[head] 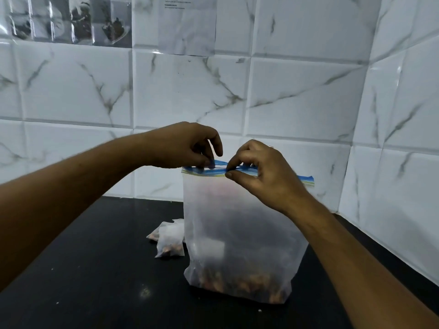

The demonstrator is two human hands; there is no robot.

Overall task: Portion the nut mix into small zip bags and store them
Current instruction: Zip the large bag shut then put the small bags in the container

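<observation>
On the black desk [95, 269] a large zip bag [242, 222] stands upright, nut mix [237, 283] at its bottom; left hand [185, 146] and right hand [261, 172] pinch its top zip strip [306, 180]. Uneven pulling could topple it, spilling nuts

1. Worn on the head, wide-angle, looking forward and slightly down.
2. Facing a tiled wall [297, 91] corner across a black counter [95, 281].
3. Close in, near the large zip bag [237, 222], centred low in frame.
4. Single view only.
</observation>
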